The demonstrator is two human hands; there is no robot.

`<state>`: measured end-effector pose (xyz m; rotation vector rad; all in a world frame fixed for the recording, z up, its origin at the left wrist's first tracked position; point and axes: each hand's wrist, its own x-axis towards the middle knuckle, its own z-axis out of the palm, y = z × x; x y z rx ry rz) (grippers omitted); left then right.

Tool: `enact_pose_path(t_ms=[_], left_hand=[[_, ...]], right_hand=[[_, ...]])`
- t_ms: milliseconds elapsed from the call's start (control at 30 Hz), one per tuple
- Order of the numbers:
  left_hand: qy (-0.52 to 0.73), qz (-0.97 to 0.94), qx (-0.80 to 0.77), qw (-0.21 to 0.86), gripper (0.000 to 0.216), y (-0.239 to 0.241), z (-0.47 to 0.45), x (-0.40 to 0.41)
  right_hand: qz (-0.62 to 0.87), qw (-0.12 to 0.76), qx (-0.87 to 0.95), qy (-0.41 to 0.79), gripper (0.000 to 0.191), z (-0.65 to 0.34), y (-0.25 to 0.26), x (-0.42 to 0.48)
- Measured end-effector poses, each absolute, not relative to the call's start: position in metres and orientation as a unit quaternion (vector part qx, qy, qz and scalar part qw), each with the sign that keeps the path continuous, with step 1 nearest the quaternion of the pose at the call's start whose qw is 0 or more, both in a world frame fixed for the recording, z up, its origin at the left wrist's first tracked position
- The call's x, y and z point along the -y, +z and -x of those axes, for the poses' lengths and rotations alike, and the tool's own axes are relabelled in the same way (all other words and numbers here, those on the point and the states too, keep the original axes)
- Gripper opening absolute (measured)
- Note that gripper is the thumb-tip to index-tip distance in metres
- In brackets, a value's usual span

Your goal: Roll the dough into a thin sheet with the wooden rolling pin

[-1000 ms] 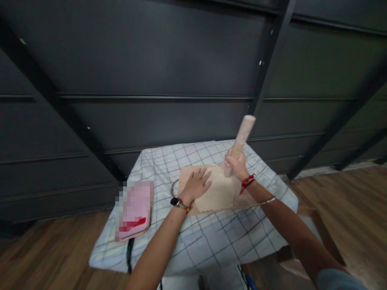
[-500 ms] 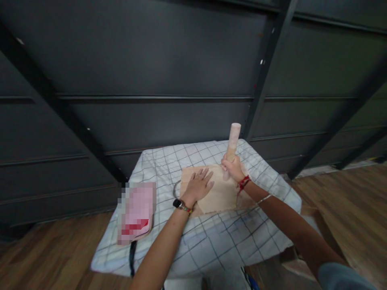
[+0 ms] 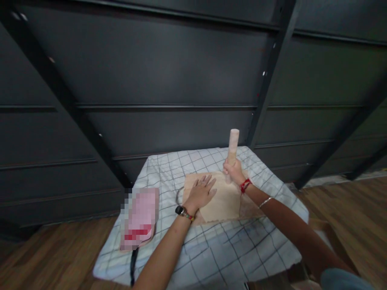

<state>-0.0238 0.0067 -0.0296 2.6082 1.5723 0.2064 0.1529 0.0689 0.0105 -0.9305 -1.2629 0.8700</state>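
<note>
My left hand (image 3: 202, 192) lies flat, fingers spread, on the left part of a tan, paper-like sheet (image 3: 225, 201). A smartwatch (image 3: 180, 210) and a beaded bracelet are on that wrist. Closed around a pale cylindrical rod (image 3: 234, 141), my right hand (image 3: 234, 170) rests over the sheet's upper right part. The rod stands nearly upright, whitish at the top and tan lower down; its lower end reaches down close to the sheet, and contact is unclear. A grey loop (image 3: 177, 195) shows at the sheet's left edge.
A white checked cloth (image 3: 169, 169) covers the table. To the left lies a pink, pixelated item (image 3: 142, 213) with a red band, above a black strap (image 3: 133, 264). A dark panelled wall (image 3: 169, 80) rises behind. On the wooden floor at right stands an open box (image 3: 329, 237).
The whole view has tilted slightly, so the table and hands appear lower in the picture. My right hand keeps its grip on the rod, and my left hand stays flat on the sheet.
</note>
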Motion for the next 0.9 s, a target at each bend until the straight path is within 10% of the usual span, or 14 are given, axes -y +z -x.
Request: enact_pose_path(t_ms=[900], left_hand=[[0.141, -0.76, -0.632, -0.061, 0.044, -0.036, 0.033, -0.012]], right_hand=[[0.367, 0.641, 0.536, 0.409, 0.016, -0.141, 0.009, -0.072]])
